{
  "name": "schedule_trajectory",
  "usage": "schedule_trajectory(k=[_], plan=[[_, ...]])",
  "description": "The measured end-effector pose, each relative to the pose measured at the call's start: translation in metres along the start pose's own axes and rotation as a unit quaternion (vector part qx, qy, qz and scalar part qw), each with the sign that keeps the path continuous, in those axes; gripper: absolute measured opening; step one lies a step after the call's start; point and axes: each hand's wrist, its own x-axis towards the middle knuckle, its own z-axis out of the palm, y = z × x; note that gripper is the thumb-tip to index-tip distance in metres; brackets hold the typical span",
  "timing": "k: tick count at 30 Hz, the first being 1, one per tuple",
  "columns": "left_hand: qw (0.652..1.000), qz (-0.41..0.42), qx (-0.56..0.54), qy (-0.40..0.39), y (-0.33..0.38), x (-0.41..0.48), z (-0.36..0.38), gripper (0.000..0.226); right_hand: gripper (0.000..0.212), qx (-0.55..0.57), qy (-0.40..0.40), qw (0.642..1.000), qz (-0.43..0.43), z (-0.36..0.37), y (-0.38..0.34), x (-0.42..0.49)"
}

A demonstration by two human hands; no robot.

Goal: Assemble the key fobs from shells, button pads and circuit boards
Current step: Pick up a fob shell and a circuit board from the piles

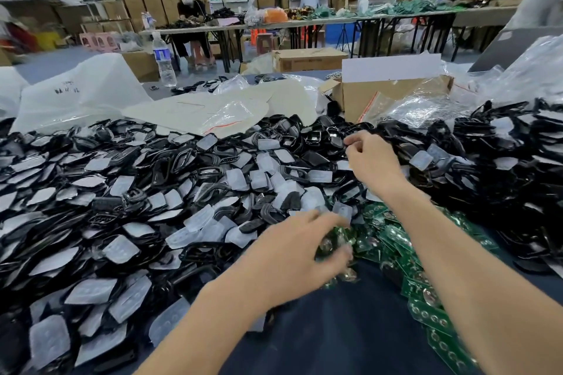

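While gathering parts rather than joining them: picking step, by the look of it, with no fob yet put together. Green circuit boards (420, 283) heaped near right; black shells (182, 161) and cloudy button pads (122, 250) mixed across left and far side. Left hand (304, 250) curled over edge of board heap, gripping boards, blurred. Right hand (371, 158) farther out on shells, fingers bent; whether pinching one, cannot tell. Next: lift one board clear without dragging neighbours, then match shell and pad over dark table (335, 335). Beyond, cardboard box (380, 94) and plastic bags (213, 113).
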Motion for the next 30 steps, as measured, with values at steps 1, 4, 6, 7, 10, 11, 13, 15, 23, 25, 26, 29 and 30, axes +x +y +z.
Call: schedule_trajectory(k=[1,4,6,7,10,11,13,15,23,25,26,29,30], plan=[[0.998,-0.021,-0.064,0.021,-0.005,0.002,-0.004,0.043,0.026,-0.027,-0.015,0.999,-0.015,0.005,-0.004,0.006],[0.915,-0.12,-0.37,0.109,-0.025,0.011,-0.022,0.033,0.027,-0.106,-0.071,0.991,-0.039,0.024,-0.011,0.023],[0.754,-0.187,-0.609,0.163,-0.044,0.014,-0.039,0.034,0.033,-0.162,-0.117,0.979,-0.039,0.036,-0.013,0.031],[0.682,-0.196,-0.679,0.185,-0.055,0.012,-0.046,0.037,0.037,-0.191,-0.137,0.971,-0.039,0.042,-0.014,0.033],[0.562,-0.188,-0.772,0.229,-0.081,-0.002,-0.056,0.038,0.042,-0.269,-0.148,0.95,-0.059,0.055,-0.016,0.039],[0.535,-0.202,-0.784,0.243,-0.086,-0.005,-0.055,0.038,0.043,-0.295,-0.144,0.942,-0.07,0.059,-0.017,0.041],[0.495,-0.244,-0.791,0.264,-0.093,-0.008,-0.052,0.036,0.044,-0.34,-0.141,0.926,-0.087,0.065,-0.02,0.044],[0.477,-0.273,-0.788,0.276,-0.095,-0.005,-0.048,0.034,0.041,-0.368,-0.142,0.914,-0.097,0.069,-0.023,0.046],[0.563,-0.29,-0.717,0.292,-0.1,-0.003,-0.037,0.033,0.025,-0.229,-0.098,0.966,-0.076,0.062,-0.028,0.037],[0.574,-0.27,-0.719,0.285,-0.1,-0.004,-0.037,0.029,0.021,-0.13,-0.045,0.987,-0.078,0.051,-0.032,0.027],[0.58,-0.265,-0.717,0.283,-0.099,-0.004,-0.037,0.027,0.017,-0.044,-0.027,0.997,-0.064,0.046,-0.036,0.021],[0.594,-0.256,-0.712,0.274,-0.096,-0.004,-0.036,0.031,0.017,0.356,-0.069,0.93,0.054,0.035,-0.046,-0.006],[0.599,-0.253,-0.71,0.271,-0.095,-0.005,-0.036,0.034,0.022,0.477,-0.107,0.868,0.092,0.035,-0.047,-0.018]])
